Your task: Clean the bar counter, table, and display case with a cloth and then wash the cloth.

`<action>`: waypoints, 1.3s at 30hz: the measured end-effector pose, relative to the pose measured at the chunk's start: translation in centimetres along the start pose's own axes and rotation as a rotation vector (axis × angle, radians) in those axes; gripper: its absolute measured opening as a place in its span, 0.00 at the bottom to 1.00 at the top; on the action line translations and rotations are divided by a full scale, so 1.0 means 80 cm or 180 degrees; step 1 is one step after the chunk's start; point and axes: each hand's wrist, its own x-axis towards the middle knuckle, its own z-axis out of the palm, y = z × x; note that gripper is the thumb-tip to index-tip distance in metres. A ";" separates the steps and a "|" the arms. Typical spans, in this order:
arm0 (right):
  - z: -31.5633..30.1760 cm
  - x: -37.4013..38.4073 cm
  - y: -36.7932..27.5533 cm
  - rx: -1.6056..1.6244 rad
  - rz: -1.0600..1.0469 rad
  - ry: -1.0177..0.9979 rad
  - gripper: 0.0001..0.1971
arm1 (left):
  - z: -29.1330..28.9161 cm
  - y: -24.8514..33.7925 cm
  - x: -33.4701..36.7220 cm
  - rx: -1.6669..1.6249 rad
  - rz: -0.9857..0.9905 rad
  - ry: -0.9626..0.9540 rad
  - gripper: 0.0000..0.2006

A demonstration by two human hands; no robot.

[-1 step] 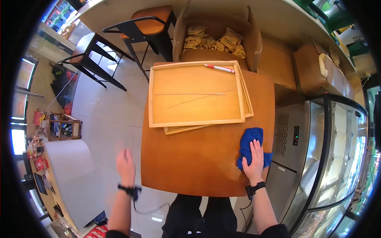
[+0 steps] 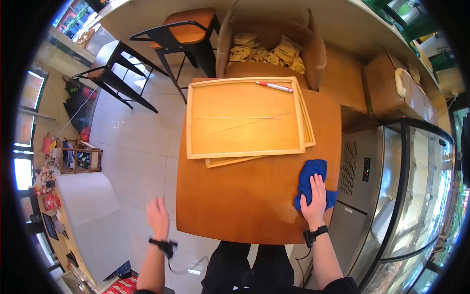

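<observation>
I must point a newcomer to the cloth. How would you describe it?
Find the square wooden table. Near its right edge, below the stacked wooden trays, lies the blue cloth under the right hand. It is the only blue, soft thing there.

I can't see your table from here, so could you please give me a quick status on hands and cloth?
Right hand flat on blue cloth, table right edge. Left hand free, off table's left side. Stacked wooden trays and pen beyond cloth.

Near tabletop (image 2: pixel 235 201) bare; stacked trays (image 2: pixel 245 120) block far half
</observation>
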 end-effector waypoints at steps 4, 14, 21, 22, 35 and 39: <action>0.037 0.010 -0.048 0.0010 0.0072 0.0143 0.33 | 0.011 -0.041 -0.090 -0.0699 -0.0646 -0.0468 0.24; 0.176 0.013 -0.272 0.0228 -0.1556 -0.0563 0.33 | 0.105 -0.018 -0.097 -0.0831 -0.1738 0.0238 0.33; 0.238 0.030 -0.382 0.0149 -0.1398 -0.0458 0.39 | 0.117 -0.041 -0.115 -0.0616 -0.1492 0.0319 0.30; 0.245 0.032 -0.391 0.0049 -0.1111 -0.0270 0.40 | 0.116 -0.036 -0.116 -0.0639 -0.1411 0.0315 0.31; 0.182 -0.014 -0.338 0.1100 -0.2789 -0.1701 0.28 | 0.099 -0.029 -0.090 -0.0797 -0.1695 0.0184 0.32; 0.115 -0.038 -0.211 0.0256 -0.1917 -0.1053 0.27 | 0.095 -0.015 -0.093 -0.0901 -0.1545 -0.0033 0.31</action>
